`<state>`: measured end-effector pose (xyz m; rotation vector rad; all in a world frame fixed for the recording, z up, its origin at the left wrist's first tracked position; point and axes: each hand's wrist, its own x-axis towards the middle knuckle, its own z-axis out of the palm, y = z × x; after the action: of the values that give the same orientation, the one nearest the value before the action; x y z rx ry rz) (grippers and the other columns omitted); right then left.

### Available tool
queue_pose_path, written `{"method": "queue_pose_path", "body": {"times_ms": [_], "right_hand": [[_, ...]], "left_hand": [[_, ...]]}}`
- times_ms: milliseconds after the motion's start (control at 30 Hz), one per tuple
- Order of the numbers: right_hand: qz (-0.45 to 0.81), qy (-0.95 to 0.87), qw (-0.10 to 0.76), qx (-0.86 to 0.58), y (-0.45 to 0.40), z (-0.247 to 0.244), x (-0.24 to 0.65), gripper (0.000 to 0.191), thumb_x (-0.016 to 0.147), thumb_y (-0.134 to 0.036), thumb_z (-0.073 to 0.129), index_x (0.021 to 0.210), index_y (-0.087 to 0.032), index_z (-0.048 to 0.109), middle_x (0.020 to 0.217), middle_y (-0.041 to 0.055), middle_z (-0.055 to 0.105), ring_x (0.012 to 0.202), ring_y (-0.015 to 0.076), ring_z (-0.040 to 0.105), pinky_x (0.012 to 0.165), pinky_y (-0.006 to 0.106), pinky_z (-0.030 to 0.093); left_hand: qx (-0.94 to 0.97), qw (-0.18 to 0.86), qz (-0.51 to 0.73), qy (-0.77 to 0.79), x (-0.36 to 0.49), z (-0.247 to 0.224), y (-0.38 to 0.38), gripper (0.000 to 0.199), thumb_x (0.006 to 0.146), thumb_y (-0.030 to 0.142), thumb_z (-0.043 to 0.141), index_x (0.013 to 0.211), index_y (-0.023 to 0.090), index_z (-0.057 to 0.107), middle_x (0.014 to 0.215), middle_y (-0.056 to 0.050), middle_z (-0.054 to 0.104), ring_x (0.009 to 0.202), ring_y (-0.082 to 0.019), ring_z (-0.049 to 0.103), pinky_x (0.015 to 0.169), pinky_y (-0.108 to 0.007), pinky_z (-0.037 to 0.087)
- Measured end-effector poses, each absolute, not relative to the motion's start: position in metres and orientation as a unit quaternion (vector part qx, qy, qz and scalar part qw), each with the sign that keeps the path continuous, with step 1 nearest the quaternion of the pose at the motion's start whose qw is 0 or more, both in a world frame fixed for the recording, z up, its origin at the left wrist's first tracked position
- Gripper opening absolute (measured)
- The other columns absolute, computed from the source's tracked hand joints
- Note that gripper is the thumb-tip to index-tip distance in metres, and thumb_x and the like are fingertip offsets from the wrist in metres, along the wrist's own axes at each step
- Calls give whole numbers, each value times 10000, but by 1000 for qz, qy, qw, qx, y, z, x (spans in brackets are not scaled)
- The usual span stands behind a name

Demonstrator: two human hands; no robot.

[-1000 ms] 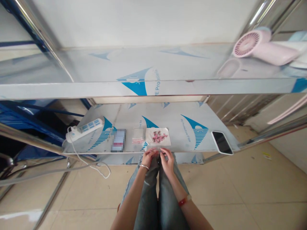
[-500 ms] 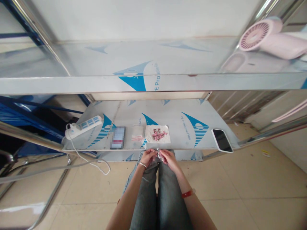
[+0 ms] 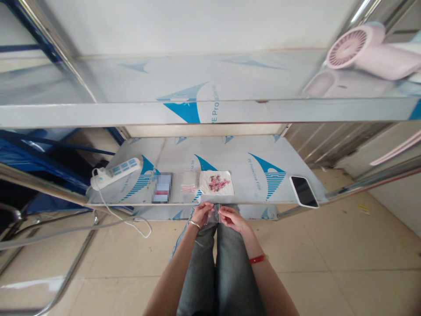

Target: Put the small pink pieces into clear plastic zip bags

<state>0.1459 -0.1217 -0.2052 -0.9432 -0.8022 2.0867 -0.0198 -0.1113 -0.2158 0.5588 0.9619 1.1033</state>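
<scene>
Over my knees, just in front of the lower shelf's edge, a small clear plastic bag [image 3: 215, 217] is stretched between my hands. My left hand [image 3: 203, 213] pinches its left side, and my right hand [image 3: 232, 218] has its right side between thumb and fingers. Whether anything lies inside the bag is too small to tell. Close beyond my hands, a white cloth or paper sheet [image 3: 204, 181] bears a heap of small pink and dark red pieces [image 3: 218, 184]. Left of it lies a clear plastic packet [image 3: 189, 181] with pink-striped edges.
On the film-covered lower shelf [image 3: 237, 158] are a white power strip [image 3: 120, 172] with a cable, a blurred-out flat object [image 3: 162, 188], and a phone [image 3: 304, 192] overhanging the right front edge. Above, a pink handheld fan [image 3: 371, 50] rests on the upper shelf [image 3: 125, 83].
My hands have moved slightly apart, and the clear bag, bunched up before, is now spread flat between them. Things on the shelf stay where they were.
</scene>
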Motion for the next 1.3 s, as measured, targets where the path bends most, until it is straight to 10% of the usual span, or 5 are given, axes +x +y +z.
{"method": "queue_pose_path", "body": {"times_ms": [433,800,1300], "right_hand": [[776,-75,585,-225,-124,-209,158,236,747,-237,668,693,-213,439,565,-71,368,448,66,331,370,152,223],[768,-284,453,-352,-124,-211,114,296,701,-370,727,627,-178,514,559,-41,486,435,58,393,378,192,210],[742,-298,446,-402,-124,-211,106,281,673,-423,687,632,-193,529,506,-47,454,422,66,360,387,202,220]], "left_hand": [[155,782,450,402,-29,-211,-107,267,891,365,502,791,151,627,749,-45,658,704,-139,609,637,-261,430],[293,758,451,370,-21,-215,-113,352,628,384,789,564,139,544,501,18,516,459,-67,445,480,-220,344],[334,746,426,389,-22,-217,-113,330,625,389,740,551,147,528,481,19,504,467,-83,455,522,-240,356]]}}
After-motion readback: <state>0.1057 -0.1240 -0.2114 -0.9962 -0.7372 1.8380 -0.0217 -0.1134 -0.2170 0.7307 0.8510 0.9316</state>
